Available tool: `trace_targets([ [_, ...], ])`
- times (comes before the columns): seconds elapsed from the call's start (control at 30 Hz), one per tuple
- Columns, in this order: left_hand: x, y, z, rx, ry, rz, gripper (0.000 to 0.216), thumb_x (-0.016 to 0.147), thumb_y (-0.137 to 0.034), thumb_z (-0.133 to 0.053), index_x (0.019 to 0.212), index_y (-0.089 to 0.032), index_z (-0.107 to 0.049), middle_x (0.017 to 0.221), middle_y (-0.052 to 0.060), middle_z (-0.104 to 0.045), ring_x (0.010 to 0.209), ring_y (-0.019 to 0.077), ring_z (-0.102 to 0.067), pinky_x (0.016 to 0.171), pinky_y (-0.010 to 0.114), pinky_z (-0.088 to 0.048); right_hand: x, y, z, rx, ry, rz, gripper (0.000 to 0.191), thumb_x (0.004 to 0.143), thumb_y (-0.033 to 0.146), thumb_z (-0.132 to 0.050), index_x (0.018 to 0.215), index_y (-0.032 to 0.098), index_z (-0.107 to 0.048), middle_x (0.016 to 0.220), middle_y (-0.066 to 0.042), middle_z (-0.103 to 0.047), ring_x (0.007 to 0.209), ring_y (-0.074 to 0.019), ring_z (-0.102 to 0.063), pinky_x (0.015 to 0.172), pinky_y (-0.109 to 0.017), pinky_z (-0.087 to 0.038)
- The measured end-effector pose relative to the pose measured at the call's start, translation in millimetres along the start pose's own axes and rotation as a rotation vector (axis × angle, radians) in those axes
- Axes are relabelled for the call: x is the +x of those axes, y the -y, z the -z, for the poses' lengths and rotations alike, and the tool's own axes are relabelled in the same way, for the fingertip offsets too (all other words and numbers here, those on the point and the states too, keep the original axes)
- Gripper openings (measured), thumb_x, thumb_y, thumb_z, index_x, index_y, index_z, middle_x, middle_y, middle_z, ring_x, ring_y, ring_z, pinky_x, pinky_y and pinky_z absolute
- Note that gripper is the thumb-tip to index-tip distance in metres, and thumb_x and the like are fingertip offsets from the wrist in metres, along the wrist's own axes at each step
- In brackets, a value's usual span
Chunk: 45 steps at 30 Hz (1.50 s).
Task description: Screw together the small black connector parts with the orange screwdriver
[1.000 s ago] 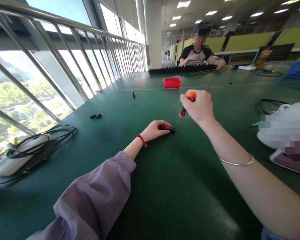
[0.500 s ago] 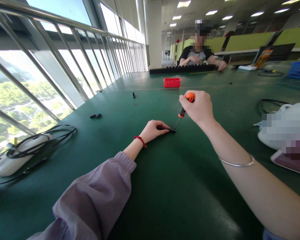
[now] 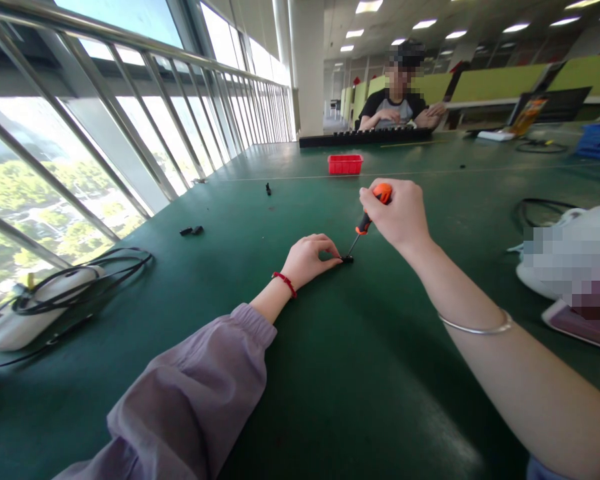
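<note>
Small black part [image 3: 347, 259] lies flat on the green table [image 3: 360, 373], pinched at its near end by the fingertips of the left hand [image 3: 307, 260]. The right hand [image 3: 400, 213] is closed round an orange-handled screwdriver [image 3: 367, 220], whose tip rests on the part. Pressing along the slanted shaft with a firm pinch should stop the tip skidding. The part looks tiny, dark and low, its shape unclear.

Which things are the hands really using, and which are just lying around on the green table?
In use: orange-handled screwdriver in the right hand; small black part pinched by the left hand.

Lying about: red tray; two loose black pieces; black cables on a white device.
</note>
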<state>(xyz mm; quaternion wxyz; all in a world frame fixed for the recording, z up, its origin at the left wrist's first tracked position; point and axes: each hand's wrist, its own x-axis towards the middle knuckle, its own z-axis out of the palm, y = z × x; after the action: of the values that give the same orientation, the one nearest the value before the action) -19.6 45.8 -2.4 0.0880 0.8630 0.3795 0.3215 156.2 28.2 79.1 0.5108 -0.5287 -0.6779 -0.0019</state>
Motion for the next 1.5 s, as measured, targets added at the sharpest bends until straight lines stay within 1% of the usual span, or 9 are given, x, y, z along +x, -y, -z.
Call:
trace_targets([
  [0.47,-1,1,-2,0.039,0.049,-0.026,0.006,0.078,-0.026,-0.064,0.078,-0.021,-0.068,0.088,0.0,-0.07,0.089,0.0169,-0.061,0.083,0.03,-0.048,-1,-2,-2,-0.035,0.002,0.003,0.029,0.077,0.032,-0.051,0.052,0.02,-0.047,0.052,0.001,-0.048,0.052,-0.0125,-0.043,0.058,-0.028,-0.034],
  [0.83,-1,0,-2,0.037,0.042,-0.041,0.007,0.078,-0.025,-0.063,0.077,-0.02,-0.067,0.088,0.0,-0.069,0.089,0.017,-0.06,0.082,0.029,-0.048,0,-1,1,-0.052,-0.001,-0.008,0.029,0.076,0.033,-0.051,0.051,0.02,-0.046,0.051,0.001,-0.046,0.052,-0.0126,-0.041,0.056,-0.028,-0.032],
  [0.93,-1,-3,-1,0.055,0.025,-0.012,0.01,0.077,-0.028,-0.064,0.082,-0.02,-0.066,0.09,0.001,-0.068,0.089,0.0171,-0.06,0.081,0.029,-0.047,0,-1,3,-0.076,0.001,-0.031,0.029,0.076,0.032,-0.049,0.05,0.02,-0.044,0.05,0.001,-0.045,0.052,-0.0129,-0.041,0.055,-0.028,-0.031],
  [1.03,-1,-5,1,0.086,0.02,0.022,0.018,0.076,-0.033,-0.065,0.089,-0.02,-0.066,0.091,0.002,-0.067,0.088,0.0175,-0.06,0.078,0.03,-0.046,1,-4,3,-0.109,0.071,-0.04,0.029,0.076,0.033,-0.05,0.05,0.02,-0.044,0.049,0.001,-0.044,0.051,-0.013,-0.04,0.054,-0.028,-0.029],
  [1.13,-1,-8,3,0.148,0.011,0.019,0.019,0.076,-0.036,-0.065,0.085,-0.02,-0.067,0.089,0.002,-0.068,0.085,0.0181,-0.059,0.077,0.031,-0.044,3,-8,3,-0.076,0.205,-0.033,0.028,0.075,0.033,-0.05,0.051,0.02,-0.047,0.051,0.001,-0.049,0.053,-0.0132,-0.043,0.055,-0.028,-0.031],
  [1.23,-2,-11,6,0.24,-0.021,-0.045,0.019,0.079,-0.038,-0.061,0.078,-0.02,-0.067,0.087,0.003,-0.068,0.083,0.0184,-0.058,0.08,0.033,-0.04,5,-8,4,-0.064,0.265,-0.043,0.026,0.074,0.034,-0.051,0.052,0.02,-0.052,0.052,0.0,-0.052,0.053,-0.0133,-0.044,0.055,-0.028,-0.032],
  [1.33,-5,-13,9,0.293,0.024,-0.109,0.018,0.08,-0.037,-0.061,0.079,-0.02,-0.066,0.087,0.004,-0.067,0.085,0.0189,-0.057,0.081,0.033,-0.039,6,-4,9,-0.078,0.363,-0.046,0.025,0.071,0.034,-0.054,0.051,0.02,-0.051,0.048,0.002,-0.048,0.05,-0.0122,-0.041,0.053,-0.027,-0.031],
  [1.43,-7,-12,8,0.275,0.028,-0.021,0.02,0.077,-0.038,-0.064,0.084,-0.02,-0.066,0.09,0.004,-0.067,0.086,0.0197,-0.058,0.079,0.033,-0.041,-1,0,15,-0.173,0.395,0.049,0.024,0.072,0.029,-0.053,0.051,0.019,-0.046,0.055,0.0,-0.049,0.053,-0.0122,-0.042,0.054,-0.027,-0.032],
  [1.5,-7,-10,5,0.22,0.019,0.058,0.025,0.076,-0.039,-0.065,0.092,-0.02,-0.066,0.093,0.003,-0.067,0.088,0.0202,-0.059,0.079,0.033,-0.042,-13,-4,17,-0.228,0.387,0.155,0.015,0.074,0.025,-0.053,0.061,0.019,-0.05,0.069,-0.002,-0.054,0.06,-0.0135,-0.047,0.056,-0.027,-0.035],
])
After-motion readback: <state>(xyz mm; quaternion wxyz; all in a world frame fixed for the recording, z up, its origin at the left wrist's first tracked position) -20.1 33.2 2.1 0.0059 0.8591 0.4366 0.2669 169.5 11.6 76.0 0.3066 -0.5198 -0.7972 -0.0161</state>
